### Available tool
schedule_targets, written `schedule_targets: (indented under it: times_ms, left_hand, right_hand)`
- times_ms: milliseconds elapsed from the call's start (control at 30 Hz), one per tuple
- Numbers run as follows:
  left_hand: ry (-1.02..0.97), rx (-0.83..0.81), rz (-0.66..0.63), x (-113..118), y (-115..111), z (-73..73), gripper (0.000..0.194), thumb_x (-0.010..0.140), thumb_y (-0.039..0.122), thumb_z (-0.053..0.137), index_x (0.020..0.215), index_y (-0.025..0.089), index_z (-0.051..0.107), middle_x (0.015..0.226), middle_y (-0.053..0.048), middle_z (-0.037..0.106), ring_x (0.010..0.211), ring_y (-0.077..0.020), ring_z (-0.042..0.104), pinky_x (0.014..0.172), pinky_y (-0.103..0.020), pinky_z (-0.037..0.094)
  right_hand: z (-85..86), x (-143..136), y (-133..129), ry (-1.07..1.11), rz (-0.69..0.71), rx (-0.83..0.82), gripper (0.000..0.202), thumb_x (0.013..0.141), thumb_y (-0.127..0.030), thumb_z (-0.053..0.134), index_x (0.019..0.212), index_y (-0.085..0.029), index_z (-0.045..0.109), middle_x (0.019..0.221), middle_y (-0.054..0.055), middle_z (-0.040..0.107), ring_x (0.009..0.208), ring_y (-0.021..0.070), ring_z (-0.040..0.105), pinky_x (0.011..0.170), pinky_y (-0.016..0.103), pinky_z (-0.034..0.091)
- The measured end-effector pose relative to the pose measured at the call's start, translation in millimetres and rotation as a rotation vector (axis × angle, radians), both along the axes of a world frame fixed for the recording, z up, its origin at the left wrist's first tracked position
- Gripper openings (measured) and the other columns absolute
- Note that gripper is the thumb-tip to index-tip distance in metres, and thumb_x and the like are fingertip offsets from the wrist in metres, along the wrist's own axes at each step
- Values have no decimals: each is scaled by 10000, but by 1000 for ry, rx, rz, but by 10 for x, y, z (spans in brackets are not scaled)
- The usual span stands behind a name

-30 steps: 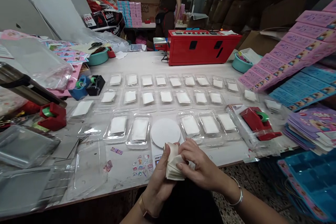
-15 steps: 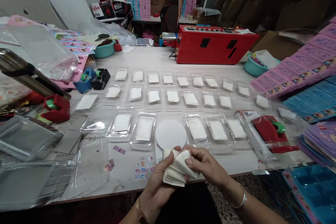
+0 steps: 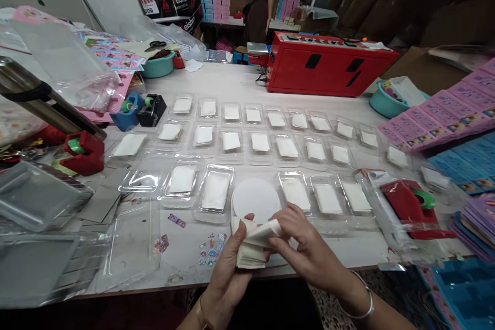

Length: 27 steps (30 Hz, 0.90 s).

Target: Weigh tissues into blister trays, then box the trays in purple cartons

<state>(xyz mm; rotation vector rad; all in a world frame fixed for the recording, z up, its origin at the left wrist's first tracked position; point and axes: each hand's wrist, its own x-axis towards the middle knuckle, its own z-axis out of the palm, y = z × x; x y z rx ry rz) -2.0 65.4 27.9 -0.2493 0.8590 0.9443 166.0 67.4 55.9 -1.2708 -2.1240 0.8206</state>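
My left hand (image 3: 228, 263) is closed around a stack of folded white sheets (image 3: 250, 258) at the table's front edge. Between thumb and fingers, my right hand (image 3: 301, 242) pinches the upper sheets and lifts them from the stack. Just behind the hands sits a round white disc on a base (image 3: 256, 198), its front partly covered by them. Clear plastic trays (image 3: 214, 193) stand in rows across the table, most with a white folded pad inside. A tray with a pad (image 3: 296, 193) lies right of the disc.
Tape dispensers stand at left, one red (image 3: 83, 153), and a red one (image 3: 410, 206) at right. A red machine (image 3: 328, 64) is at the back. Pink boxes (image 3: 444, 108) are stacked right. Empty clear trays (image 3: 38, 196) pile at left. Behind, a person (image 3: 261, 0) stands.
My right hand has raised and spread the upper sheets away from the stack, moving slightly right. My left hand still holds the stack. The camera view has shifted a little.
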Motion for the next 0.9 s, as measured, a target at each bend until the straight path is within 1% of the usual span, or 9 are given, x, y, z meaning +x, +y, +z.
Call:
schedule_targets:
  times_ms: [133,200,267,333,400,533,700,800,900]
  left_hand:
    - [104,-43,97,-222,33,-27,225,977,200,500,1181,128,563,903,-114,713,722,-203,690,554,-299,537]
    - [118,-38,121,-343,35,-62,274,958,151,500,1227,121,544,903,-131,710,736,-214,688,557,-306,538]
    - [103,-12,123,-445,32,-103,349,930,122,511,1278,115,512,950,-160,715,734,-221,682,558,-318,538]
    - [42,51,100,-512,36,-144,427,887,131,567,1306,113,490,1068,-204,707,732,-219,670,572,-330,542]
    - [-40,134,59,-537,60,-180,528,825,164,660,1320,114,486,1206,-240,668,753,-214,661,603,-335,547]
    - [-132,279,-44,-496,168,-230,698,742,238,765,1372,136,484,1337,-227,611,772,-198,649,625,-316,540]
    - [-117,294,-150,-420,275,-258,752,766,259,740,1440,133,430,1373,-214,593,762,-191,648,634,-320,544]
    - [-87,263,-154,-388,303,-271,760,791,239,710,1470,139,386,1359,-209,605,748,-184,648,630,-316,549]
    - [-73,249,-153,-360,325,-266,745,797,232,701,1464,122,389,1337,-222,615,750,-186,644,632,-318,555]
  right_hand:
    - [18,101,310,44,-88,18,254,982,-298,521,739,-222,531,754,-6,567,768,176,554,799,341,475]
    - [-44,103,465,-39,-159,180,214,981,-265,522,774,-220,551,758,-11,584,764,171,562,917,391,443]
    - [-158,64,583,-187,-181,414,151,974,-207,528,834,-215,581,805,-3,639,836,181,598,1088,489,296]
    - [-309,5,638,-361,-140,613,138,962,-152,521,871,-208,607,856,15,681,945,205,617,1150,544,159]
    - [-467,-45,629,-497,-67,718,180,950,-117,496,842,-201,613,838,23,684,981,216,616,1162,557,121]
    - [-709,-81,505,-578,2,726,241,941,-99,455,783,-201,606,776,22,657,973,222,612,1176,574,103]
    - [-822,-102,390,-573,-46,672,202,954,-139,473,839,-203,628,770,21,653,916,217,616,1184,576,103]
    - [-816,-123,367,-538,-64,596,204,986,-300,514,855,-197,631,829,45,684,919,226,623,1188,569,94]
    - [-744,-94,356,-457,-70,540,370,986,-508,494,1023,-169,638,938,87,717,985,264,637,1191,582,59]
